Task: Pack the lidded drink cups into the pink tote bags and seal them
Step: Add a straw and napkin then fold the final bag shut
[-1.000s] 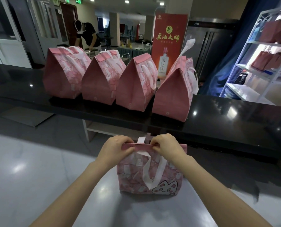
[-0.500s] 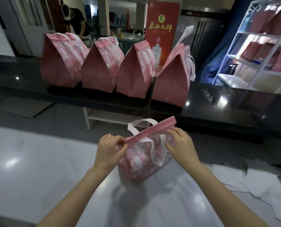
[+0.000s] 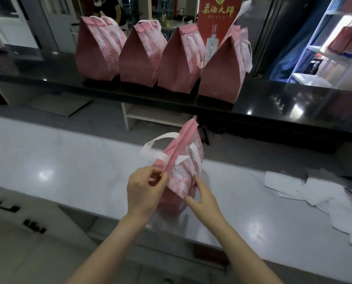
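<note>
A pink tote bag (image 3: 180, 177) with white handles stands on the white counter (image 3: 68, 165), turned end-on toward me, its folded top strip running away from me. My left hand (image 3: 143, 188) pinches the near end of that top strip between thumb and fingers. My right hand (image 3: 203, 198) rests with straight fingers against the bag's right side. No drink cup is visible; the bag's inside is hidden. Several closed pink tote bags (image 3: 138, 54) stand in a row on the black upper ledge (image 3: 283, 103).
White paper sheets (image 3: 314, 191) lie scattered on the counter at the right. A white shelf rack (image 3: 339, 42) with more pink bags stands at far right. A red poster (image 3: 218, 21) and a person (image 3: 107, 7) are behind the ledge.
The bag has been rotated from side-on to end-on. My left hand kept its pinch on the top strip; my right hand slid from the top down to the bag's right side.
</note>
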`<state>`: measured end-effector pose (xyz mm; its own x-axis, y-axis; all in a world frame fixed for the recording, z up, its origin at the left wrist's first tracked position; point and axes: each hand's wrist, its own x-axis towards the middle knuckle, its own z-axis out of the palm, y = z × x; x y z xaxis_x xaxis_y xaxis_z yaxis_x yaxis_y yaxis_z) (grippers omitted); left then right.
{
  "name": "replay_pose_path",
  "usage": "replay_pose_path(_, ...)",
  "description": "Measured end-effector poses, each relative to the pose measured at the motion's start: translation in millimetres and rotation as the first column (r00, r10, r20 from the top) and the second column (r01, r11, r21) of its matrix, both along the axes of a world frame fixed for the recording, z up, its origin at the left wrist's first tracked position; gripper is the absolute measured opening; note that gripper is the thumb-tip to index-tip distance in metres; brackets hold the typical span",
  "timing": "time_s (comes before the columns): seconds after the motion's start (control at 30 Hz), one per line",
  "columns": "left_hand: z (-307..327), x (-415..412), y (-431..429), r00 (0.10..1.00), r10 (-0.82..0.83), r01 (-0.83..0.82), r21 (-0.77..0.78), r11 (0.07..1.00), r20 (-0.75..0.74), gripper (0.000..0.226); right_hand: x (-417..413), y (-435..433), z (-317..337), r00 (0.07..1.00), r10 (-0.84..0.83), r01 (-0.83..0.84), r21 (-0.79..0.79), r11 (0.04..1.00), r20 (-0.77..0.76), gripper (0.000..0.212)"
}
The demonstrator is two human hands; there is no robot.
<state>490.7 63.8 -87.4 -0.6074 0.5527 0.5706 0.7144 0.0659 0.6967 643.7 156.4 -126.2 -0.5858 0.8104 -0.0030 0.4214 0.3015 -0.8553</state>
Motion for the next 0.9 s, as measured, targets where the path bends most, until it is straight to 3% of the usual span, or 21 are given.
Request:
replay_pose_path(0.1,-10.4,-10.0,-24.5,0.984,-0.127,0.127,0.007,0.992,0.124,0.024,-3.6,-9.5,-6.9,0.995,0.097,-0.096,-0.044,0.994,0.013,0.098)
replay_pose_path(0.17,-19.7,-26.3,-38.0,0.965,-0.184,0.205,-0.098,0.974,0.187,0.042,-8.3,-14.8,-12.2,0.994,0.11,-0.109,-0.041,0.993,0.028,0.116)
replay_pose_path(0.3,-40.3,-58.8,-43.7,0.918,-0.214,0.341,-0.388,0.856,0.335,0.087,-25.9,-26.8,-14.6,0.998,-0.054,0.053,-0.067,0.996,-0.017,0.13)
replay_pose_path(0.37,-48.4,-70.8,-35.7,0.891,-0.266,0.405,-0.379,0.832,0.369,0.1,-37.4,-27.2,-16.5,0.994,-0.094,0.091,-0.052,0.995,-0.056,0.13)
replay_pose_path(0.57,-59.9,-101.6,-26.8,0.861,-0.321,0.417,-0.187,0.889,0.394,0.089,-84.3,-25.8,-7.8,0.992,-0.073,0.074,0.01,0.997,-0.104,0.103)
replay_pose_path(0.73,-37.1,-164.9,-50.8,0.895,-0.197,0.252,-0.089,0.964,0.4,0.075,-165.8,-41.1,12.0,0.992,0.036,-0.032,0.041,0.999,-0.123,0.081)
replay_pose_path(0.9,-8.8,-256.4,-83.1,0.932,-0.08,0.105,-0.052,0.993,0.353,0.077,-271.9,-62.2,39.0,0.964,0.147,-0.129,0.093,0.987,-0.223,0.079)
